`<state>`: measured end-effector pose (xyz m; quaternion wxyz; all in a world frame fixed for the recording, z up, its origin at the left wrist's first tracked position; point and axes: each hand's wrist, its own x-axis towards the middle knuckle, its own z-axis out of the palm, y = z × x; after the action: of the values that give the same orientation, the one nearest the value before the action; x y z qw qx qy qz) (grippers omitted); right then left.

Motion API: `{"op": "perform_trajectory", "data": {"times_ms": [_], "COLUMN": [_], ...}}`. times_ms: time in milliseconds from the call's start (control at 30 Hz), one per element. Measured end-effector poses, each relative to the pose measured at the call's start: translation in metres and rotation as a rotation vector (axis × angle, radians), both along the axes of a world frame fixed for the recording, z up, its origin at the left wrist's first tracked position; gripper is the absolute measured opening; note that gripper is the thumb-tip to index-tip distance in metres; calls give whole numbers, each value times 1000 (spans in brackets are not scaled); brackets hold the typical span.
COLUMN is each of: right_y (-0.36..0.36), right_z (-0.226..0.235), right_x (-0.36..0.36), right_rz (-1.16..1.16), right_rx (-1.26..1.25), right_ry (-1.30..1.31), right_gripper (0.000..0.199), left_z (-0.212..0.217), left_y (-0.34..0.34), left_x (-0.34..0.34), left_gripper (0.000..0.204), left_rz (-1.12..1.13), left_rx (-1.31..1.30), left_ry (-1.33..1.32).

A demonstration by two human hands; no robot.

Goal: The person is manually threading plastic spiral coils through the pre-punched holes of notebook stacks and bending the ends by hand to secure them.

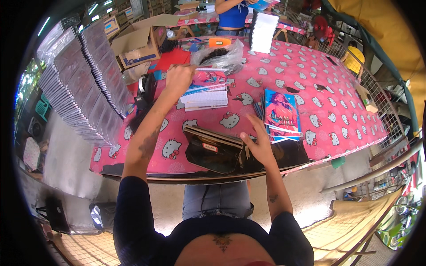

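A: Left hand [178, 79] reaches far over the bench [310, 80], closed around a thin stick-like item [208, 68]; cannot tell whether it is a pen or a strip. It sits over the stack of spiral notebooks [206, 95].

B: And the right hand [257, 146]?

A: Half open, fingers spread, fingertips touching the edge of the dark glossy sleeve pile [217, 153] at the near bench edge. Nothing gripped that I can see.

B: Risks?

A: My judgement: the dark pile overhangs the near edge and looks slippery. A nudge from the right hand could slide the top pieces off onto the floor. The long left reach could also drag the forearm across the tape dispenser [144, 88] or knock the notebook stack askew.

B: How does the notebook stack look?

A: White page edges, spiral bindings, a pink illustrated cover on top. It is roughly squared, mid-bench, just in front of a clear plastic bag [219, 55]. A second pile of blue and pink covers [282, 113] lies well to its right, fanned a little. Wrapped notebook stacks [84, 80] rise along the left side.
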<state>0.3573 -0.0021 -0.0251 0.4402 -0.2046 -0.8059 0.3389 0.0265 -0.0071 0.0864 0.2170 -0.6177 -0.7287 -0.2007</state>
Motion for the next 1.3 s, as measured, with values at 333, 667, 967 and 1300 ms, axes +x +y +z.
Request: {"op": "perform_trajectory", "data": {"times_ms": [333, 667, 967, 1300], "right_y": [-19, -38, -53, -16], "right_z": [-30, -55, -57, -65], "right_x": [7, -19, -39, 4], "right_rz": [44, -99, 26, 55], "right_rx": [-399, -246, -412, -427], "right_ry": [350, 194, 260, 184], "right_gripper": [32, 33, 62, 65], "left_z": [34, 28, -145, -207], "left_y": [-84, -91, -137, -116], "left_x": [109, 97, 82, -94], "left_gripper": [20, 21, 60, 27], "left_rz": [-751, -696, -211, 376], "left_rx": [72, -118, 182, -94], "left_ry": [-66, 116, -600, -86]}}
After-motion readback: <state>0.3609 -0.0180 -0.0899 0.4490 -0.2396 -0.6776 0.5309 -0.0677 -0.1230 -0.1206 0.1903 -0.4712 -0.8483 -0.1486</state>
